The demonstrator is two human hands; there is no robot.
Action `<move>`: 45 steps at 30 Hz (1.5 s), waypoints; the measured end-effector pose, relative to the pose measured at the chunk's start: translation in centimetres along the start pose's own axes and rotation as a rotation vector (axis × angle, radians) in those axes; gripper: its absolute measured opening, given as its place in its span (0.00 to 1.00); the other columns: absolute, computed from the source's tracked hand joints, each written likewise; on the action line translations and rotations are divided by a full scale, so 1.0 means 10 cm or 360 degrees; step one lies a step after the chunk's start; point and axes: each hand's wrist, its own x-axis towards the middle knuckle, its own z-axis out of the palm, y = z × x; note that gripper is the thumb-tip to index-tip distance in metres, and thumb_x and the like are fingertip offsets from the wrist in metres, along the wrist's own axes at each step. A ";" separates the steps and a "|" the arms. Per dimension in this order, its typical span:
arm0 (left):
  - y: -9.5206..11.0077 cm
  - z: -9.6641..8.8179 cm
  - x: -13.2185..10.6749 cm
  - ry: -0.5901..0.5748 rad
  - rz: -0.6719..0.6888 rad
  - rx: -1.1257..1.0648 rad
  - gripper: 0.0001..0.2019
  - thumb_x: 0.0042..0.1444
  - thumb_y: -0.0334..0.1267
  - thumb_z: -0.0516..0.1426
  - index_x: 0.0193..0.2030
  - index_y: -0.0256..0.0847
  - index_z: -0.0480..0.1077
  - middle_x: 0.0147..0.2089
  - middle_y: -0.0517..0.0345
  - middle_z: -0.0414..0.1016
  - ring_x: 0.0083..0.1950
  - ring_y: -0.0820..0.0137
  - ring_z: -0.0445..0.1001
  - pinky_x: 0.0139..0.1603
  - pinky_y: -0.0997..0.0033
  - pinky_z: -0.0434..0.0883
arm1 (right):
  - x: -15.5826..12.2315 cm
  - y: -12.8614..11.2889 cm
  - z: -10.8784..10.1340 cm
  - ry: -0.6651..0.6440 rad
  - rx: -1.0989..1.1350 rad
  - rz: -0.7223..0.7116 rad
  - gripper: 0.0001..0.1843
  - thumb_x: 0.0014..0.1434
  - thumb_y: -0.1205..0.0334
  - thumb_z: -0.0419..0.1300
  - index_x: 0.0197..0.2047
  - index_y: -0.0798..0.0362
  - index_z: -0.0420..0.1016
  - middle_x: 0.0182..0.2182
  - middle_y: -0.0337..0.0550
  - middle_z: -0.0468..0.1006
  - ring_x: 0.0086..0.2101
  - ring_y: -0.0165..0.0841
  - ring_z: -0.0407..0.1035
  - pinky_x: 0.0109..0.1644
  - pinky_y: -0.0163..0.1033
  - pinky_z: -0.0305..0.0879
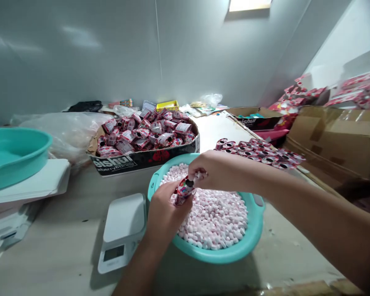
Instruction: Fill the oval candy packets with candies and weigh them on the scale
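1. A round basin (216, 257) of smooth turquoise plastic, with a handle at each side, was set on the pale, flat desk (80, 267). It was thickly filled with pellets (216, 218), small, rounded and white with a faint pink tint, which were heaped loosely.
2. A small packet (182, 193), glossy and printed in red, white and other colours, was held above the pellets, toward the basin's left rear. Its dark opening was tilted upward.
3. Behind the basin, to the left, a black-walled cardboard tray (151, 160) was piled with glossy heaped packets (142, 133), lying at all angles. Behind it, to the right, upright packets (262, 154) were grouped closely, their dark openings turned up.
4. A white scale (125, 218), with a smooth plate and a dark display, was placed just left of the basin.
5. The packet was clasped by the left grip (168, 205), thumb and fingers being wrapped around its sides, with the forearm angled up from the lower edge.
6. Pellets were pinched by the right grip (207, 167) at the packet's opening. Its fingers were curled, and the forearm was stretched in from the right; the number of pellets held could not be told.
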 end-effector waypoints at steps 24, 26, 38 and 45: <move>-0.09 -0.03 -0.03 -0.0046 0.0121 -0.0048 0.04 0.59 0.36 0.64 0.41 0.42 0.76 0.38 0.59 0.77 0.40 0.65 0.73 0.42 0.67 0.65 | -0.03 0.01 0.41 0.0318 0.0208 -0.0101 0.07 0.56 0.71 0.62 0.37 0.53 0.80 0.36 0.40 0.81 0.35 0.29 0.69 0.40 0.34 0.60; -0.11 -0.04 -0.02 -0.0058 0.0124 -0.0103 0.08 0.61 0.38 0.63 0.46 0.43 0.77 0.41 0.58 0.79 0.43 0.65 0.74 0.45 0.67 0.67 | -0.09 0.06 0.45 0.0449 0.0277 -0.0114 0.06 0.59 0.70 0.62 0.38 0.53 0.80 0.37 0.41 0.81 0.36 0.30 0.70 0.41 0.35 0.62; -0.15 0.03 -0.07 -0.0039 0.0138 0.0080 0.17 0.54 0.29 0.64 0.52 0.43 0.78 0.43 0.55 0.79 0.46 0.61 0.76 0.48 0.64 0.72 | -0.25 0.39 0.90 0.0846 0.0793 -0.0004 0.11 0.67 0.62 0.56 0.36 0.52 0.79 0.39 0.45 0.80 0.39 0.30 0.74 0.42 0.35 0.70; -0.16 0.03 -0.10 0.0002 0.0174 0.0123 0.19 0.54 0.29 0.64 0.53 0.43 0.77 0.45 0.56 0.80 0.47 0.64 0.77 0.48 0.66 0.72 | -0.22 0.29 0.94 0.0933 0.0641 -0.0107 0.12 0.69 0.63 0.55 0.36 0.52 0.78 0.38 0.44 0.81 0.40 0.32 0.74 0.44 0.36 0.68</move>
